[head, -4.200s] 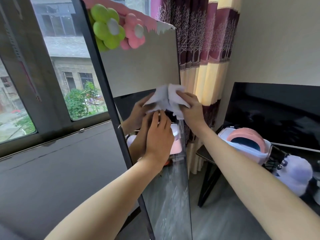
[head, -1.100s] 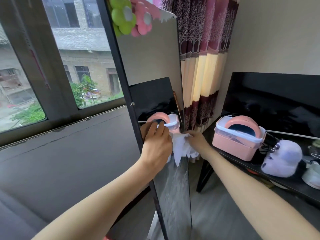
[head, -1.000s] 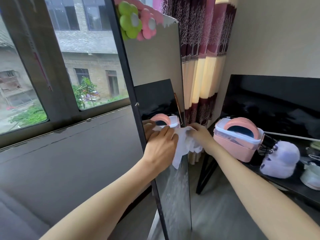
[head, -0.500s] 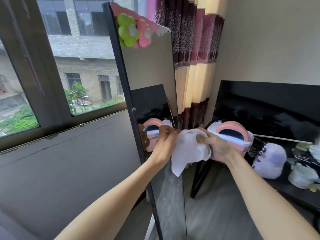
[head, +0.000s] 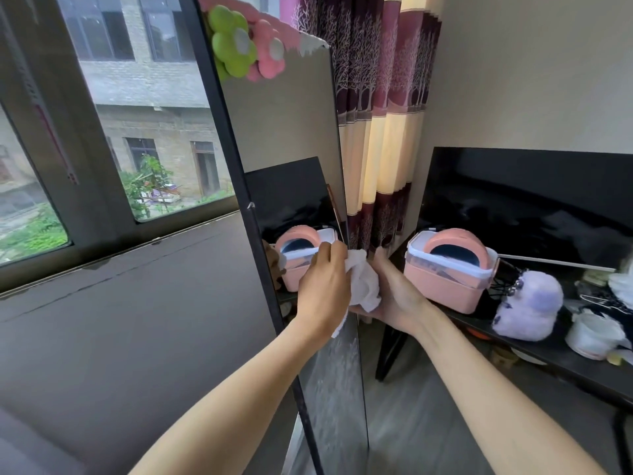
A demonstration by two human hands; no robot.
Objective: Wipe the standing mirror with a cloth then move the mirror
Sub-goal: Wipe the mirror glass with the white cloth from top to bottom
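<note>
Head view. Tall standing mirror (head: pixel 287 132) in a thin black frame, upright before a window (head: pixel 144 108), seen at a steep angle, its narrow glass face turned rightward. Green flower ornament (head: pixel 231 48) and pink flower ornament (head: pixel 269 56) fixed side by side at the top edge of the mirror, near its left frame bar. Left hand (head: pixel 323 291) laid on the glass at mid-height, close to the mirror's right edge, fingers curled over a bunched white cloth (head: pixel 363 286). Right hand (head: pixel 397 293) just off the mirror's right edge, cupped round the opposite side of the same cloth; cloth held between both hands, one loose corner hanging below the left wrist. Whether the cloth itself touches the glass: cannot tell.

Patterned maroon and cream curtain (head: pixel 376 114) hanging directly behind the mirror's right edge. Black table (head: pixel 548 358) along the right wall, dark screen (head: pixel 534 200) standing at its rear edge. Pink lidded box (head: pixel 448 269) at the table's left end, nearest the right hand and apart from it; reflection of that box visible in the glass above the left hand. Lilac plush toy (head: pixel 527 306) beside the box toward the front edge; white cup (head: pixel 592 337) further right.
</note>
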